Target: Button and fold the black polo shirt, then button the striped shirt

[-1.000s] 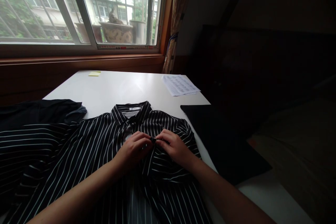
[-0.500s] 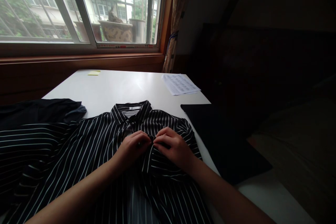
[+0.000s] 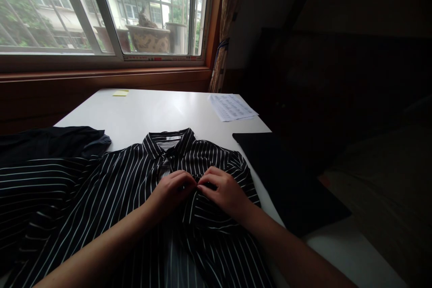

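A black shirt with white stripes (image 3: 124,184) lies spread on the white table (image 3: 151,110), its collar toward the window. Below the collar, my left hand (image 3: 175,188) and my right hand (image 3: 222,191) meet fingertip to fingertip over the front. Each one pinches the striped cloth near the front edge. Fingers cover the spot where they meet, so I cannot make out whether a button is between them. Lower down, the two front edges lie apart and the inside of the back shows.
Dark folded clothing (image 3: 54,144) lies at the left. Printed sheets (image 3: 232,108) and a yellow sticky note (image 3: 120,93) are at the table's far side. A dark flat cloth (image 3: 286,184) hangs over the right edge. Beyond the table stands a barred window (image 3: 148,13).
Both hands stay at the same place on the shirt front. Their fingertips have drawn slightly closer together, and the left fingers have shifted a little to the right.
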Action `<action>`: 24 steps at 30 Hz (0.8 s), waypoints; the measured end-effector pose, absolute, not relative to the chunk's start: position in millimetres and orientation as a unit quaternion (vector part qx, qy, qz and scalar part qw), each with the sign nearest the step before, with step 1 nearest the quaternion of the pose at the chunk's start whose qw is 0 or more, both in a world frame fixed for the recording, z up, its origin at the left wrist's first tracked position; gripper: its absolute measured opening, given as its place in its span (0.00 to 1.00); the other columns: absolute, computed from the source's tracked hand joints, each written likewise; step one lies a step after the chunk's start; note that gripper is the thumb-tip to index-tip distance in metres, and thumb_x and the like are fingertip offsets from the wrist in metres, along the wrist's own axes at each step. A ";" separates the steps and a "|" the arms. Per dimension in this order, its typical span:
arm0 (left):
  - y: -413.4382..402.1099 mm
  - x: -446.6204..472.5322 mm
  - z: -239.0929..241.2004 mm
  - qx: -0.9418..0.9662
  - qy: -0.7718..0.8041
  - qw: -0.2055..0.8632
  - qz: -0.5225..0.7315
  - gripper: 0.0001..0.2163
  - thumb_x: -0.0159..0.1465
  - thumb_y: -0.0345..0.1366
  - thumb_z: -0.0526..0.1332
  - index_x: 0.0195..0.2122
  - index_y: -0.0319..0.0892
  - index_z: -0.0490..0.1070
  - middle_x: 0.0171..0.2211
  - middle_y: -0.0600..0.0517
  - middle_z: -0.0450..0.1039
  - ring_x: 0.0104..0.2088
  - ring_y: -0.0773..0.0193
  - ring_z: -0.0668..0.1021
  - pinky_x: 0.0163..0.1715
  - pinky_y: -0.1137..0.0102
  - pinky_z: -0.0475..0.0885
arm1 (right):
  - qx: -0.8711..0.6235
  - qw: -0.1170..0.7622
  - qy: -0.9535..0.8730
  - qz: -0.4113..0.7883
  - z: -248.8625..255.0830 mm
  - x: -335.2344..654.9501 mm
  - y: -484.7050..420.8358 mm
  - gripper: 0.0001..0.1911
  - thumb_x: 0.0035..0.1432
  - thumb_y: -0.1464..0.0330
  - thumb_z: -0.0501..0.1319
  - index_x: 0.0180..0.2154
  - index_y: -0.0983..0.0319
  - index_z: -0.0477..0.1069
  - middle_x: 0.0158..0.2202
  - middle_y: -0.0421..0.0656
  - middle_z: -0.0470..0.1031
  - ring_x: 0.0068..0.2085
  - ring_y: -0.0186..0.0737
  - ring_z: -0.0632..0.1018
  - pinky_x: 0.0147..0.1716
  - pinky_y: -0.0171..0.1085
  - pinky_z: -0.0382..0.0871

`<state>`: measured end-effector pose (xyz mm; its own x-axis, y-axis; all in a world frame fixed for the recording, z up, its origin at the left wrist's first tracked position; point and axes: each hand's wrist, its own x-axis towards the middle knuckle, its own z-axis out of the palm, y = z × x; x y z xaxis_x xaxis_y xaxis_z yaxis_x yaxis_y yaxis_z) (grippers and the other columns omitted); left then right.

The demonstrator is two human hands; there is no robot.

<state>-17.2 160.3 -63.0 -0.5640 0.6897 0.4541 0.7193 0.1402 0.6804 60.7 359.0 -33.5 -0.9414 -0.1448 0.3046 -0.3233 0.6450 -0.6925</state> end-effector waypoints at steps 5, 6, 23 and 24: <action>158.5 -18.0 -61.3 -0.407 -0.768 -0.034 -0.493 0.07 0.64 0.30 0.64 0.43 0.43 0.72 0.36 0.54 0.78 0.34 0.67 0.80 0.35 0.73 0.73 | 0.115 0.098 -0.886 0.439 -35.2 58.2 360.8 0.02 0.60 0.71 0.65 0.34 0.59 0.76 0.35 0.39 0.72 0.37 0.36 0.76 0.40 0.36 0.69; 158.0 -18.0 -60.7 -0.396 -0.764 -0.049 -0.506 0.09 0.64 0.30 0.63 0.45 0.44 0.71 0.37 0.53 0.78 0.35 0.66 0.80 0.36 0.73 0.74 | 0.110 0.095 -0.883 0.447 -35.8 57.5 361.5 0.02 0.60 0.71 0.65 0.34 0.59 0.76 0.34 0.39 0.72 0.37 0.36 0.76 0.40 0.36 0.69; 157.4 -20.0 -55.6 -0.385 -0.747 -0.086 -0.535 0.10 0.63 0.32 0.64 0.46 0.42 0.73 0.38 0.50 0.79 0.38 0.63 0.81 0.39 0.70 0.76 | 0.113 0.059 -0.844 0.521 -38.0 55.2 363.2 0.02 0.58 0.72 0.66 0.34 0.59 0.78 0.42 0.41 0.74 0.46 0.38 0.76 0.50 0.39 0.69; 157.5 -19.9 -55.2 -0.384 -0.747 -0.084 -0.535 0.10 0.63 0.33 0.64 0.46 0.42 0.73 0.38 0.50 0.79 0.37 0.63 0.81 0.38 0.70 0.76 | 0.109 0.059 -0.846 0.519 -38.4 55.4 362.8 0.02 0.58 0.72 0.66 0.34 0.59 0.78 0.42 0.41 0.74 0.45 0.38 0.77 0.50 0.39 0.69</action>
